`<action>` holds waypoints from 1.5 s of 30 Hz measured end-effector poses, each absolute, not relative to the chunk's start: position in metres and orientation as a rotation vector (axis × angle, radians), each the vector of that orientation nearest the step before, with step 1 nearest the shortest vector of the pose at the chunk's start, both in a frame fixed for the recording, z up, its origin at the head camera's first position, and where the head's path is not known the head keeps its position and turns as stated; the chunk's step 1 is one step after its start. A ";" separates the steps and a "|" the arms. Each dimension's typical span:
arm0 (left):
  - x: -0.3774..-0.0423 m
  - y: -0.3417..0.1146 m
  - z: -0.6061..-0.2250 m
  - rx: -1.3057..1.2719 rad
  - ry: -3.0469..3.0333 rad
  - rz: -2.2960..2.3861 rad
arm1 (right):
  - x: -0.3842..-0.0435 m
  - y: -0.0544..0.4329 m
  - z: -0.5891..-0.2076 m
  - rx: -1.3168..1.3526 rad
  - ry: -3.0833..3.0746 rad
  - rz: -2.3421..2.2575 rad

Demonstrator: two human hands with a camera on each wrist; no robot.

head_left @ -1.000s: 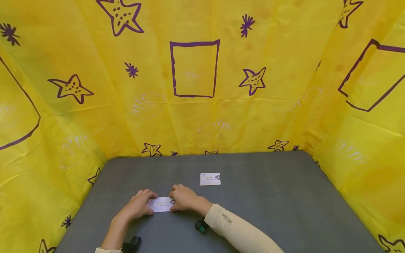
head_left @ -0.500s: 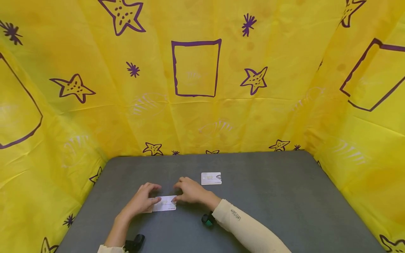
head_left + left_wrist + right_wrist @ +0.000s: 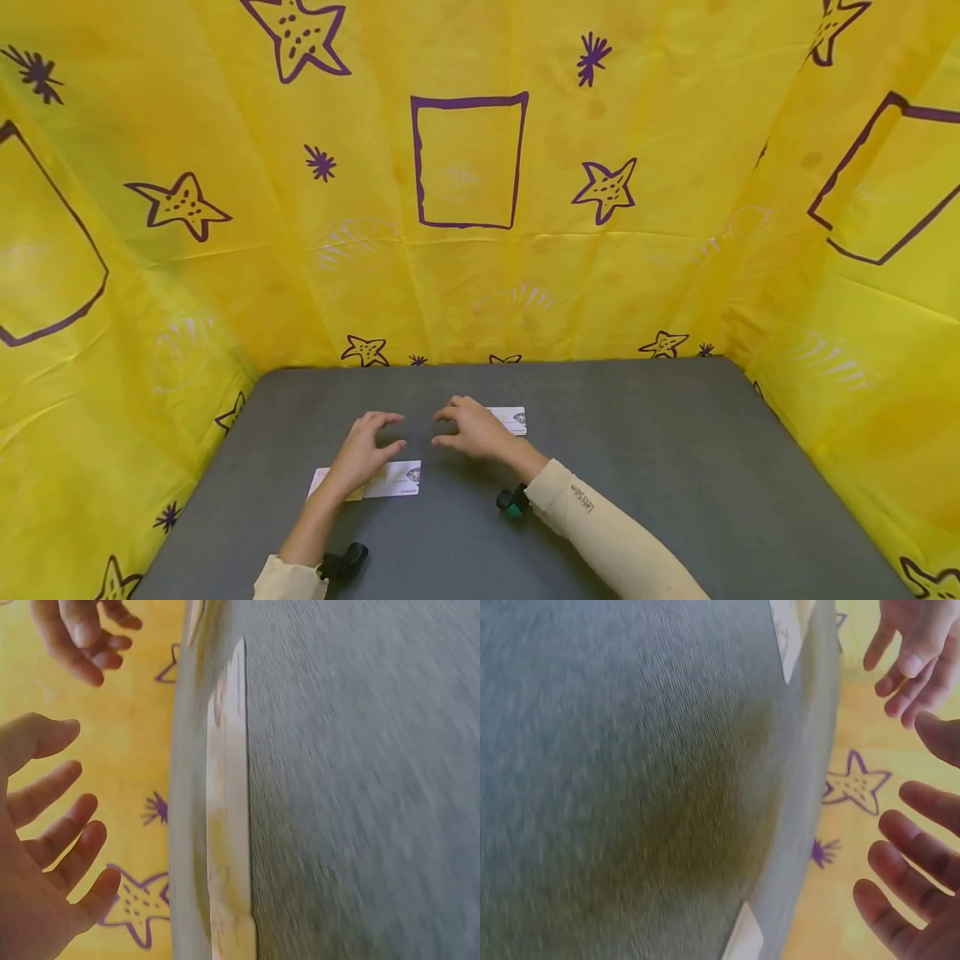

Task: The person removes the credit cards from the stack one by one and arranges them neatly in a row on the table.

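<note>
Two white cards lie side by side on the grey table: a card with "VIP" lettering (image 3: pixel 403 479) and, at its left, a second card (image 3: pixel 318 479) partly covered by the left forearm. My left hand (image 3: pixel 363 448) hovers over the VIP card's upper left, fingers spread and holding nothing. To the right, my right hand (image 3: pixel 474 431) is raised with loosely bent, bare fingers. It overlaps the left part of a third white card (image 3: pixel 516 421) farther back. In the left wrist view the joined cards (image 3: pixel 231 787) appear edge-on, below the left hand (image 3: pixel 45 847).
The grey table (image 3: pixel 637 475) is enclosed by yellow cloth walls (image 3: pixel 465 292) printed with purple stars and frames. A dark wrist camera (image 3: pixel 343 562) sits on the left wrist, and another camera (image 3: pixel 513 502) on the right.
Both hands have let go of the VIP card and risen away from it, moving back and to the right. The card stays beside the left one. The right hand now overlaps the far card.
</note>
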State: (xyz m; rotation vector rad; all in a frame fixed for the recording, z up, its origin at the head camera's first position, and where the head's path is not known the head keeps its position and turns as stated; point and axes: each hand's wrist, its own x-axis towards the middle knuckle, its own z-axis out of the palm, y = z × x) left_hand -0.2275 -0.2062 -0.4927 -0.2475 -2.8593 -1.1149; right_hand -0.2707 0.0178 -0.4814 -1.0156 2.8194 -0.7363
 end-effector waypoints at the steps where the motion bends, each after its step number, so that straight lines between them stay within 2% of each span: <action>1: -0.229 -0.203 -0.493 -0.253 -2.852 -1.118 | -0.272 0.020 -0.480 -1.015 2.823 -0.744; 22: -0.252 -0.148 -0.510 -0.297 -2.774 -1.264 | -0.290 0.071 -0.492 -0.878 2.818 -1.042; 45: -0.276 -0.110 -0.520 -0.405 -2.780 -1.320 | -0.297 0.107 -0.505 -0.774 2.918 -0.967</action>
